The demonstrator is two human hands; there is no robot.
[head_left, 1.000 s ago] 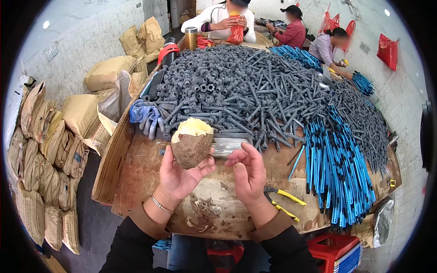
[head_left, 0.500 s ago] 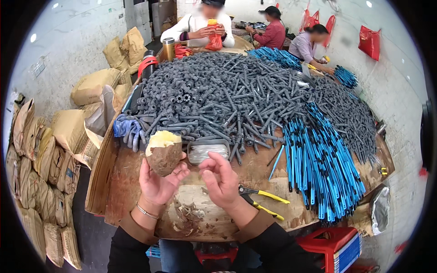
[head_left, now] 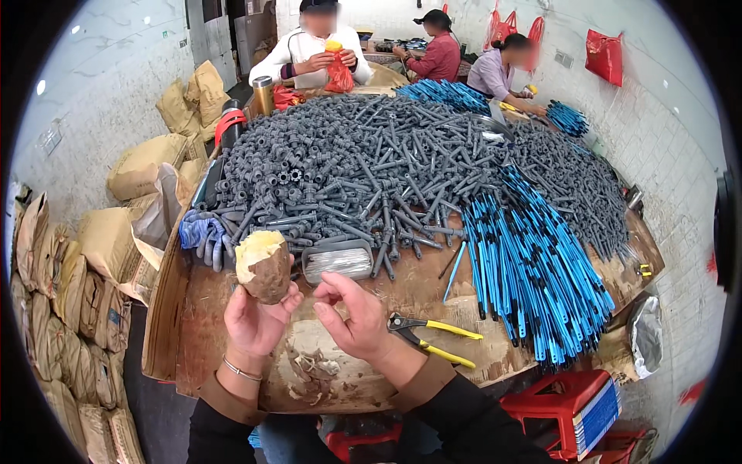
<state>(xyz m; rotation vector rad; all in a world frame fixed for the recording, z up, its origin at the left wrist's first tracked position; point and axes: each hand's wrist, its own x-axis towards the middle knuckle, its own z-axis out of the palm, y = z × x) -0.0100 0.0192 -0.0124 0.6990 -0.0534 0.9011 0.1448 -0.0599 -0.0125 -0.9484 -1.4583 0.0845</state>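
Note:
My left hand (head_left: pixel 259 321) holds up a partly peeled potato (head_left: pixel 270 277), fingers cupped round its lower part. Brown skin covers the lower right of it, while bare yellow flesh shows at the top and left. Just right of it, my right hand (head_left: pixel 355 319) hovers with loosely bent fingers, thumb and forefinger apart, and nothing shows between them. Below both hands, scraps of peel (head_left: pixel 313 371) lie on the wooden table (head_left: pixel 209 325). Yellow-handled pliers (head_left: pixel 437 336) rest beside my right wrist.
A grey tray of thin white sticks (head_left: pixel 338 261) sits beyond my hands, before a large heap of grey plastic parts (head_left: pixel 332 162). Blue strips (head_left: pixel 533 278) lie right; a blue-grey glove (head_left: pixel 207 232) lies left. Three people sit farther back. A red stool (head_left: pixel 556 410) stands lower right.
The view has shifted slightly, so the scene sits farther left. The potato has turned in my left hand, its yellow flesh now facing more to the left. My right hand stays near it.

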